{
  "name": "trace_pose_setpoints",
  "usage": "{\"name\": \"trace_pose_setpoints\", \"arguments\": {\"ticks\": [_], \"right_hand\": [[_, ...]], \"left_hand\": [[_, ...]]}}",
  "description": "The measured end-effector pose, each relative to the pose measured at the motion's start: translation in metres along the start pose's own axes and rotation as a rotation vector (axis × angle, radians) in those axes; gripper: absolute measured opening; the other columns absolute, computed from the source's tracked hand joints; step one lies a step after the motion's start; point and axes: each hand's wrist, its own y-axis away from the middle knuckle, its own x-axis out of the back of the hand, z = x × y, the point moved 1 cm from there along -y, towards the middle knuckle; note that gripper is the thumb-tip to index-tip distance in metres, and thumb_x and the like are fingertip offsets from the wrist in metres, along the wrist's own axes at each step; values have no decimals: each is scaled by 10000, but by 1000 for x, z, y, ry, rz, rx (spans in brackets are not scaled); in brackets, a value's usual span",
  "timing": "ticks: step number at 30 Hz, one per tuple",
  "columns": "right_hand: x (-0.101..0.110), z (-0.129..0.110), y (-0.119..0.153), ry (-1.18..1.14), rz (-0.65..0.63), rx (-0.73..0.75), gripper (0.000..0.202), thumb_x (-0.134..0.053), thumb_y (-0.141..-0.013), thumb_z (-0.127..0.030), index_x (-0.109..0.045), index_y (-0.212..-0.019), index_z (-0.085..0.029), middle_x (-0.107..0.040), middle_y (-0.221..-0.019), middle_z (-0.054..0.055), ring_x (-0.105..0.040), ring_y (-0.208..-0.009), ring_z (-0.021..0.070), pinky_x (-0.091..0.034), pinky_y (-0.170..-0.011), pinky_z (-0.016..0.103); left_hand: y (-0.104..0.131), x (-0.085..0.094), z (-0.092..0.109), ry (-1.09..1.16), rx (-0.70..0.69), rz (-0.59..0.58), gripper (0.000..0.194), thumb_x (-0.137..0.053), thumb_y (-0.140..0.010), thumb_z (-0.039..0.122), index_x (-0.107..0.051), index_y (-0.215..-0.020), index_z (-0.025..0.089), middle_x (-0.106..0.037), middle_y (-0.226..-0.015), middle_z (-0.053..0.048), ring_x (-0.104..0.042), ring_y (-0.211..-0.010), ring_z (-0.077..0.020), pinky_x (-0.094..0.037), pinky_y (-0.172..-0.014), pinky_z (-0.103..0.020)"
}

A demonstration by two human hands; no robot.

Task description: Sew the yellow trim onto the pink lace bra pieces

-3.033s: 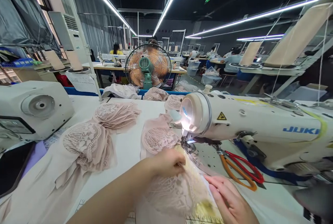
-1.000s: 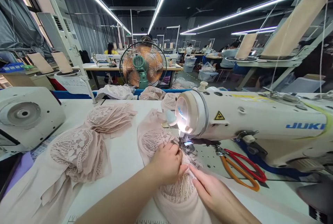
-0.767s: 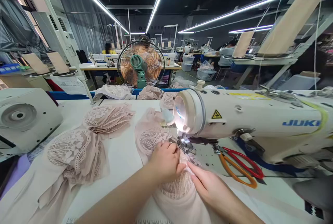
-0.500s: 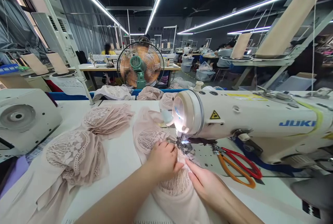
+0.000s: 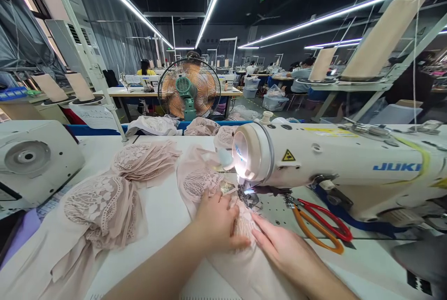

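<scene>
A pale pink lace bra (image 5: 200, 183) lies on the sewing machine bed, part of it under the presser foot (image 5: 248, 198) and the rest draped towards me. My left hand (image 5: 218, 221) rests on the lace just left of the foot, fingers spread and thumb pointing right. My right hand (image 5: 279, 246) grips the fabric's right edge in front of the foot, between thumb and fingers. A lamp on the white sewing machine (image 5: 293, 151) lights the needle area; the needle itself I cannot make out.
Scissors (image 5: 323, 225) with red and orange handles lie right of my right hand. Stacked lace pieces (image 5: 101, 207) sit at left, near another machine head (image 5: 31, 160). Thread cones (image 5: 387, 35) stand above right. A large fan (image 5: 188, 88) stands behind the table; people work farther back.
My left hand's fingers have spread from a bunched pose, and its thumb has lowered over the lace. The fabric near the foot has shifted slightly. My right hand has moved slightly right.
</scene>
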Motion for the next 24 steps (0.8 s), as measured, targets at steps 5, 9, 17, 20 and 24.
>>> {"name": "trace_pose_setpoints", "arguments": {"ticks": [5, 9, 17, 20, 24], "right_hand": [[-4, 23, 21, -14, 28, 179, 496, -240, -909, -367, -568, -1258, -238, -665, -984, 88, -624, -904, 237, -491, -774, 343], [-8, 24, 23, 32, 29, 193, 485, -250, -903, -348, -556, -1270, -264, -641, -865, 69, -626, -819, 223, -490, -694, 322], [-5, 11, 4, 210, 82, 160, 472, -330, -857, -270, -537, -1280, -298, -695, -855, 51, -645, -742, 224, -419, -560, 261], [-1, 4, -2, 225, 92, 132, 472, -387, -836, -248, -533, -1281, -309, -715, -877, 47, -649, -751, 221, -383, -542, 241], [9, -12, -6, 300, 3, 34, 541, -410, -818, -187, -460, -1352, -258, -719, -882, 82, -654, -778, 247, -335, -532, 256]], "left_hand": [[12, 4, 5, 32, 60, -171, 1027, -426, -634, 819, -342, -1411, 153, -168, -1510, -186, -69, -1390, -391, 59, -1025, -686], [12, 5, 7, 17, 113, -213, 1023, -452, -633, 792, -307, -1427, 163, -106, -1519, -175, -22, -1397, -380, 72, -1004, -703], [3, 7, -6, 19, 303, -161, 1018, -543, -592, 749, -293, -1433, 232, 27, -1536, -120, 30, -1395, -383, -87, -990, -731], [-1, 10, -10, 33, 383, -155, 1037, -608, -585, 693, -231, -1450, 263, 53, -1538, -103, 17, -1396, -384, -168, -989, -714], [-6, 14, -14, 78, 422, -135, 1018, -681, -618, 555, -195, -1460, 253, 13, -1542, -124, -97, -1388, -391, -266, -1011, -638]]}}
